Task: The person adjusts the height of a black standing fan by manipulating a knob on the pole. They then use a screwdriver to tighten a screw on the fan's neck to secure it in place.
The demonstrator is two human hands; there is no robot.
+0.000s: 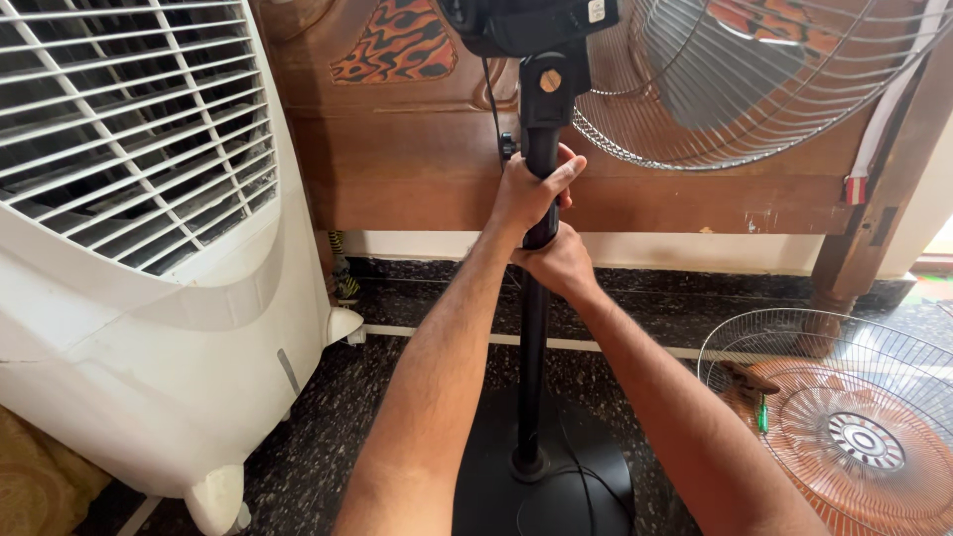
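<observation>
My left hand (529, 189) wraps the fan pole (533, 337) at 12 o'clock | my right hand (558, 260) grips it just below, touching | base (596, 486) at 6 | loose grille (844, 427) at 4 | cooler (149, 248) at 9

Small white rectangular label (596, 10) on the black fan motor housing (526, 25), top centre.

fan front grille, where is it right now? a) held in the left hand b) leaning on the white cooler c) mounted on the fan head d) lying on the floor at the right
d: the detached front grille lies flat on the dark floor at the right, while both hands grip the fan pole.
</observation>
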